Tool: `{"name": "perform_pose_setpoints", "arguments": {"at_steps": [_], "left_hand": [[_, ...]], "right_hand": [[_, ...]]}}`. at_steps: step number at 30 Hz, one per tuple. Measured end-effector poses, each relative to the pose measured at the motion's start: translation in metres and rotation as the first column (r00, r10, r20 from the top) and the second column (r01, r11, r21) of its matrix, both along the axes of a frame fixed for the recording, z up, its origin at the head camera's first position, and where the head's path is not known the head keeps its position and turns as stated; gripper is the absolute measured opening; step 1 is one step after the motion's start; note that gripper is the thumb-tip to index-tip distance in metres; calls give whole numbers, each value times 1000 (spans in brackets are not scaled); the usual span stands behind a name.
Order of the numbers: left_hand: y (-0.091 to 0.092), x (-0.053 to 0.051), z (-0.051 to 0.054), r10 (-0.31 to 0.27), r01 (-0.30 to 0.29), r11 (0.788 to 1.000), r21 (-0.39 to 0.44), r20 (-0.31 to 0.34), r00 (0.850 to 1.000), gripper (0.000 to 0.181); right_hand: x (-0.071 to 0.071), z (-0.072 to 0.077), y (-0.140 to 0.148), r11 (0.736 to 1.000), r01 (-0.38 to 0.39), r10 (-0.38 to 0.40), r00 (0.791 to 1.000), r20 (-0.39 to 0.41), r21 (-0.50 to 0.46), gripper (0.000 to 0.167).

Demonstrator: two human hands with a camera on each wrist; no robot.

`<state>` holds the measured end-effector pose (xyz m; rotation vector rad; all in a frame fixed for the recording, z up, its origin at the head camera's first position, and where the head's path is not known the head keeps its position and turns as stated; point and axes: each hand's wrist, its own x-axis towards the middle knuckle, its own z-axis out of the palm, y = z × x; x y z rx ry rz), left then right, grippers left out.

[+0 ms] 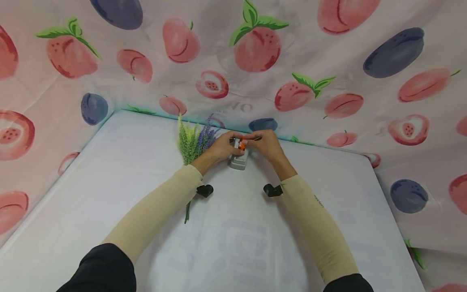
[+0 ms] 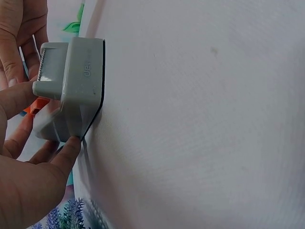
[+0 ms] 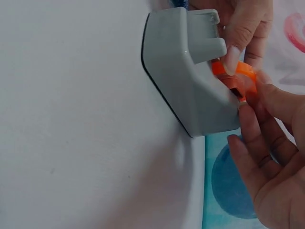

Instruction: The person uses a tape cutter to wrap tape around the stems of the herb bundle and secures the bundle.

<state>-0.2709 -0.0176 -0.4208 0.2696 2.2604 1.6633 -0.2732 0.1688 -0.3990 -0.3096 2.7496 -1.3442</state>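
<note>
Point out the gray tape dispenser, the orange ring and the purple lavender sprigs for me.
Gray tape dispenser [image 3: 186, 78]: right wrist view, on the middle of its body.
Orange ring [image 3: 246, 70]: right wrist view, on its curved rim.
Purple lavender sprigs [image 1: 206, 138]: head view, on the blossoms.

Gry tape disp., orng part; pink fruit-print cloth.
</note>
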Motion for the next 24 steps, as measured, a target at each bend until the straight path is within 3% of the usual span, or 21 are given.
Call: {"name": "perform_pose_setpoints", "arguments": {"at_steps": [9,24], "left_hand": [[1,0,0,4,-5,999,37,23,1000,48],[0,3,2,7,-7,1000,21,12,1000,45]], "right_hand": [[5,-4,-4,997,64,-66,997,-39,-35,19],[10,-12,-5,991,121,-126,989,-78,-65,19]]}}
